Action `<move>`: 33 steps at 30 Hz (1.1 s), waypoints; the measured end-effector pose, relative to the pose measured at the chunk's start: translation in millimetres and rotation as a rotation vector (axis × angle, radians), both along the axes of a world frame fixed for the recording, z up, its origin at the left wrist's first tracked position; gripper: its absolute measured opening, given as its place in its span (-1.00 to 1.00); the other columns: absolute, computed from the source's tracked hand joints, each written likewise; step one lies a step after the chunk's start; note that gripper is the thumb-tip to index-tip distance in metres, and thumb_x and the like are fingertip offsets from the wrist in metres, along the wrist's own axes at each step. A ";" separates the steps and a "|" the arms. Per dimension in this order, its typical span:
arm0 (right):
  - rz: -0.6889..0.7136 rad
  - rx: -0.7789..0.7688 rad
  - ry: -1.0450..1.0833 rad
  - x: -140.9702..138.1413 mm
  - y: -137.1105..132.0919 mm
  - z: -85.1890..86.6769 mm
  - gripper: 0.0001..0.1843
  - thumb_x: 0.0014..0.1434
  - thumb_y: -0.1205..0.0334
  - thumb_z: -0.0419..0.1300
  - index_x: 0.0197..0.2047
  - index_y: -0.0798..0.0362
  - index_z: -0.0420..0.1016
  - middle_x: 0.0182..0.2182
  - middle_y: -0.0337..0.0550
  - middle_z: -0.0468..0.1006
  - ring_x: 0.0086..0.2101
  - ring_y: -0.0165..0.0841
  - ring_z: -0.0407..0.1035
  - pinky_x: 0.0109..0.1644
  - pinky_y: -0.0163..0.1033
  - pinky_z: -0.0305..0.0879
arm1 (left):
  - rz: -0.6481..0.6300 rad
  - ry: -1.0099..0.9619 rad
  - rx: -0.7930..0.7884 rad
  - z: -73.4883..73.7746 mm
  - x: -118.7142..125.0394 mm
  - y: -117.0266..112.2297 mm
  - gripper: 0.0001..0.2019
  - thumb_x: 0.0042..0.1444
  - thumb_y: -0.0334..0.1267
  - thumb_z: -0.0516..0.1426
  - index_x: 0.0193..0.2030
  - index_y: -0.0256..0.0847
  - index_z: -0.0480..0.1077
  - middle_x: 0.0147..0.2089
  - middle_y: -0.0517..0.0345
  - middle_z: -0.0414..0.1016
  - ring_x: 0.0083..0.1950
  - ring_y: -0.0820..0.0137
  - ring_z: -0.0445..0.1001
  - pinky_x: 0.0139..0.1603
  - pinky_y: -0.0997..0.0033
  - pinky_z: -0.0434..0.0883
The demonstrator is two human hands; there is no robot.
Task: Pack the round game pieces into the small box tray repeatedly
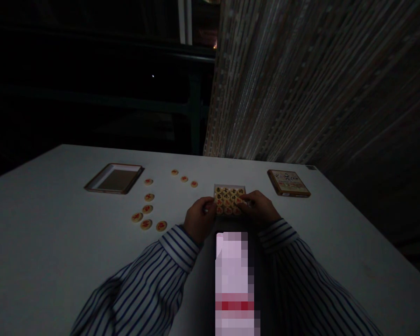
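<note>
A small box (230, 186) in front of me holds rows of round Chinese chess pieces (226, 196), some with black characters and some with red. My left hand (199, 218) is closed at the box's left edge, thumb and finger gripping its side. From the right, my right hand (261, 208) reaches over the box. Its thumb and finger pinch a red-marked Chinese chess piece (239, 199) at the right end of a row. Several loose red-marked pieces (147, 209) lie on the table to the left, and a few others (184, 178) are farther back.
An open, shallow box lid (115, 178) lies at the back left of the white table (73, 261). A flat printed box (288, 182) rests at the back right. Near me is a lit phone (233, 275), its screen blurred out. A string curtain (266, 84) hangs behind the table.
</note>
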State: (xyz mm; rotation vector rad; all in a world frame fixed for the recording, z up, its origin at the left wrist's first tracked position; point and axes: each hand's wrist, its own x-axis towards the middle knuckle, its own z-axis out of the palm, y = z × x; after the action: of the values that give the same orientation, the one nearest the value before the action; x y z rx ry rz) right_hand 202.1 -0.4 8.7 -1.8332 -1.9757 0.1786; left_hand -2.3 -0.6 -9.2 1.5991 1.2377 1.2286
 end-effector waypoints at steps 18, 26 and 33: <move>-0.005 -0.056 0.027 1.7 2.0 -1.3 -0.67 0.00 0.10 0.07 -0.20 0.03 0.50 -0.34 -0.13 0.41 -0.33 -0.37 0.29 -0.23 -0.27 0.18 | 0.015 0.102 -0.014 0.5 0.7 0.8 -0.76 0.00 -0.21 0.06 -0.24 -0.29 0.39 -0.30 0.02 0.48 -0.29 0.38 0.43 -0.28 0.38 0.38; -0.017 -0.066 0.029 -4.5 -1.0 2.5 -0.70 0.00 0.11 0.08 -0.21 -0.03 0.49 -0.32 -0.16 0.41 -0.28 -0.37 0.29 -0.18 -0.25 0.17 | 0.011 0.104 -0.027 1.5 0.7 0.4 -0.77 -0.01 -0.22 0.06 -0.25 -0.28 0.39 -0.31 0.03 0.48 -0.29 0.38 0.43 -0.29 0.38 0.38; -0.013 -0.083 0.010 -6.2 -2.7 5.6 -0.70 0.00 0.12 0.09 -0.20 -0.01 0.49 -0.29 -0.13 0.42 -0.25 -0.35 0.29 -0.17 -0.24 0.18 | 0.007 0.068 -0.047 0.2 1.6 0.9 -0.78 -0.01 -0.22 0.07 -0.25 -0.28 0.39 -0.30 0.03 0.49 -0.29 0.38 0.44 -0.28 0.37 0.39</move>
State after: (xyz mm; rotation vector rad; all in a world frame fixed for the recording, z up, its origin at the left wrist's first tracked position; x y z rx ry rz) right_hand 195.9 -3.1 14.2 -1.8925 -1.9762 0.2694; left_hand -0.7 0.2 -9.1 1.6157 1.3066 1.1499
